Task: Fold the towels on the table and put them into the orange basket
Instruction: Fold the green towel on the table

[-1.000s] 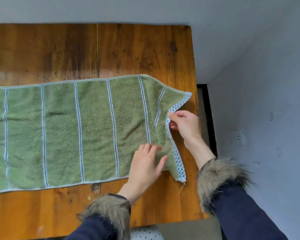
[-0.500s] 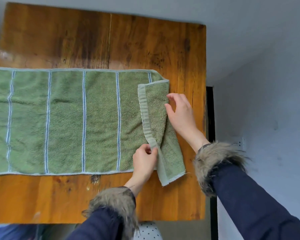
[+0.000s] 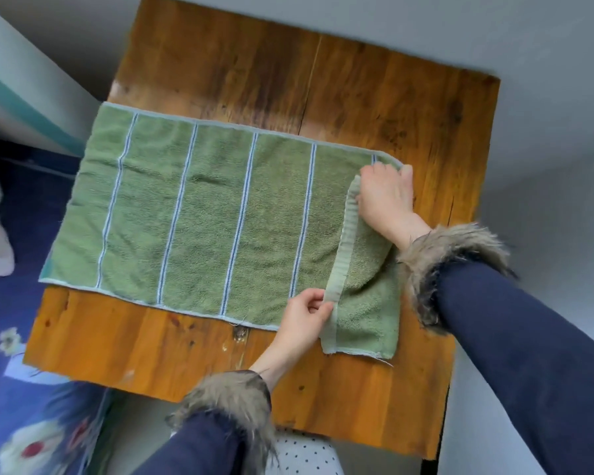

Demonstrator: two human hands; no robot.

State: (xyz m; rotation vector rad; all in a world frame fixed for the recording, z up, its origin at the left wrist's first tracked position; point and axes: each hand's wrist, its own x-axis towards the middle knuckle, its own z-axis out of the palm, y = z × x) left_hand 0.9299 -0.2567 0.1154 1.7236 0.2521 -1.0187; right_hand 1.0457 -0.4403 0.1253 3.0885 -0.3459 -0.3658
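The green terry towel with pale blue stripes [image 3: 203,221] lies flat on the worn wooden table [image 3: 374,97]. The left hand [image 3: 304,318] pinches the turned-over hem; the right hand [image 3: 384,197] grips it further along. Judging by this, carry both pinches leftward together, keeping the hem between them taut and square.

1 view only: head camera, worn above near edge of wooden table [image 3: 374,108], aimed forward and steeply down. Wide-angle lens; table edges rendered slanted, frame tilted clockwise. Table seen close, nearly whole top fitted in frame, far edge cut at top. Both forearms entered from bottom, below table's near edge. Floor shown beyond table's far and right sides; patterned blue fabric [image 3: 31,423] caught left of table. No 2nd view, so nothing shared.
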